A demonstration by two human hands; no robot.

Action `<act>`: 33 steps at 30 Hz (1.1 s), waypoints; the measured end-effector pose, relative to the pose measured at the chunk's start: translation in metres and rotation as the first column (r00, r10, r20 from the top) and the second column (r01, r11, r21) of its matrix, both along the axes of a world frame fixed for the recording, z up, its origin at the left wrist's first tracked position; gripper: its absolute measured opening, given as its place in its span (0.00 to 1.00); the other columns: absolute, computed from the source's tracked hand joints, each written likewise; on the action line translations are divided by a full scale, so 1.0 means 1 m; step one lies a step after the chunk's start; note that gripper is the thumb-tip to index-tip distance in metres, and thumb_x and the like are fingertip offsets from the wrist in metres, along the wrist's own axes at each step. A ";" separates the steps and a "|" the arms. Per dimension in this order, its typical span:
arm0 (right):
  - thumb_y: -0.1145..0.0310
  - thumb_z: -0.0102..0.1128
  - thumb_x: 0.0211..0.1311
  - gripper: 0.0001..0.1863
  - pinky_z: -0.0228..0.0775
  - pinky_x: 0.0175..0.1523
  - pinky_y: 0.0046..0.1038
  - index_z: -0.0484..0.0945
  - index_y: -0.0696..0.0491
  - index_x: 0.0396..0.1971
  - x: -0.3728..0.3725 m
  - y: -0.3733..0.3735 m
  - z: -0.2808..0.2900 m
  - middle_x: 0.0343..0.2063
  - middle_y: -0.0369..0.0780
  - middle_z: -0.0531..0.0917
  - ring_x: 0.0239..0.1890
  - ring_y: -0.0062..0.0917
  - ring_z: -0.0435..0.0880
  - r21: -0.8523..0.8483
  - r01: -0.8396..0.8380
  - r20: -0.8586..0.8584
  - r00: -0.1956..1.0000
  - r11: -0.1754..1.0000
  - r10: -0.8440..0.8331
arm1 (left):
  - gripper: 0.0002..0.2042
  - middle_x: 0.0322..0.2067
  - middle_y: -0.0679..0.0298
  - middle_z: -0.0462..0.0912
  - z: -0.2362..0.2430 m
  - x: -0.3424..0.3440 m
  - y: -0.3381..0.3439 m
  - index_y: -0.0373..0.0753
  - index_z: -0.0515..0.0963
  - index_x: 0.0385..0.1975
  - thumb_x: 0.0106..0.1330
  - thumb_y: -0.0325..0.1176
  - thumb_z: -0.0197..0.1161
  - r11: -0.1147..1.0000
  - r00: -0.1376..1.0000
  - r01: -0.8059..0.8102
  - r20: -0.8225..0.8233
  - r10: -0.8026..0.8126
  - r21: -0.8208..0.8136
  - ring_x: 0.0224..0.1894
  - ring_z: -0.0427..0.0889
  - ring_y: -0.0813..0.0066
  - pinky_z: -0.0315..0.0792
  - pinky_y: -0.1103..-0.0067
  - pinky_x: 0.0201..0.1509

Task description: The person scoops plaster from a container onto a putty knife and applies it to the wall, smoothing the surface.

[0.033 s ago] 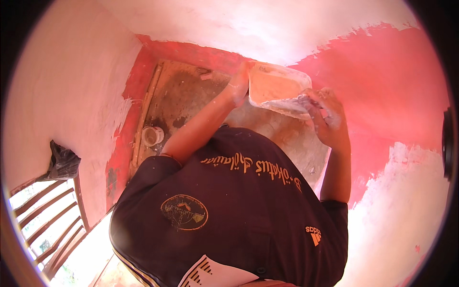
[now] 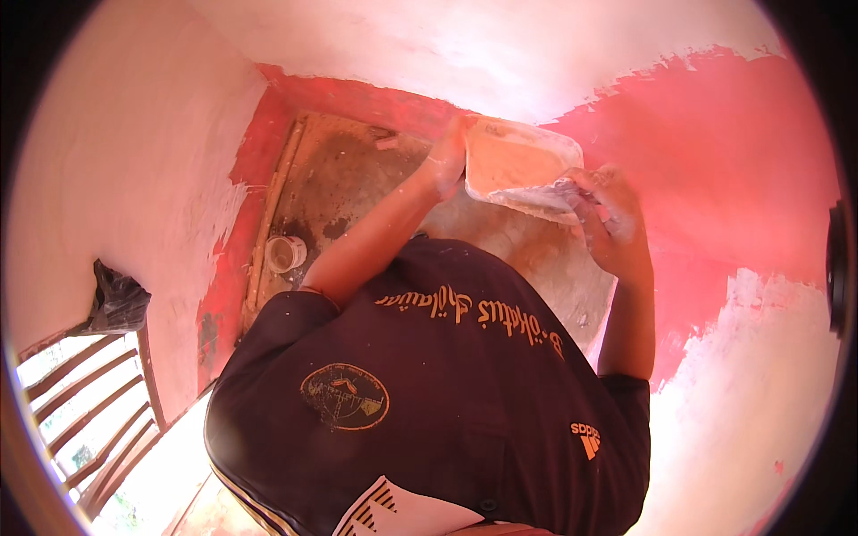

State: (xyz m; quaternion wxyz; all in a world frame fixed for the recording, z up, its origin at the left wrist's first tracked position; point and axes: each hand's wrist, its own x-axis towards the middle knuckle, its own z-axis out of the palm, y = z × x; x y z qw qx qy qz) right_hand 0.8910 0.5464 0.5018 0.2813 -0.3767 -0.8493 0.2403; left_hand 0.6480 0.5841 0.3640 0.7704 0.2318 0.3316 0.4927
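A rectangular pale tub (image 2: 523, 201) is held out in front of my chest, tilted so that its orange-looking inside shows. White paste coats its rim and near side. My left hand (image 2: 450, 156) grips the tub's left side, its fingers mostly hidden behind the wall. At the tub's right near corner is my right hand (image 2: 612, 210), its fingers bent and closed, smeared with white. A greyish edge shows by its fingertips; whether this is a tool or the coated rim cannot be made out.
Pink walls (image 2: 706, 170) with ragged whitish coated areas (image 2: 402, 45) surround me. A small white bucket (image 2: 286, 255) stands on the stained floor (image 2: 357, 179) at left. Lower left are a barred window (image 2: 89, 402) and a black plastic bag (image 2: 121, 299) above it.
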 end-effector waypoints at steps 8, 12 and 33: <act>0.78 0.61 0.63 0.16 0.69 0.52 0.34 0.85 0.53 0.50 -0.017 0.009 -0.007 0.42 0.40 0.89 0.41 0.35 0.78 0.183 -0.014 0.046 0.999 0.983 0.005 | 0.31 0.57 0.53 0.81 -0.003 -0.009 0.001 0.30 0.73 0.61 0.77 0.52 0.36 0.987 0.990 -0.046 -0.123 0.065 0.157 0.58 0.82 0.63 0.76 0.67 0.64; 0.76 0.62 0.64 0.15 0.69 0.52 0.35 0.85 0.53 0.50 -0.008 0.016 0.011 0.41 0.39 0.89 0.40 0.36 0.79 0.033 0.014 -0.023 1.000 0.999 -0.013 | 0.31 0.57 0.53 0.81 -0.004 -0.012 0.004 0.31 0.73 0.61 0.77 0.53 0.36 0.987 0.995 -0.036 -0.091 0.051 0.158 0.58 0.82 0.64 0.76 0.68 0.64; 0.72 0.57 0.68 0.15 0.67 0.57 0.35 0.86 0.50 0.51 -0.031 0.017 0.000 0.46 0.39 0.89 0.46 0.36 0.83 0.098 -0.058 0.153 0.987 0.994 0.043 | 0.25 0.52 0.56 0.83 0.005 -0.009 0.011 0.35 0.75 0.55 0.76 0.47 0.37 0.996 1.000 -0.008 -0.026 0.011 0.090 0.54 0.83 0.66 0.75 0.69 0.61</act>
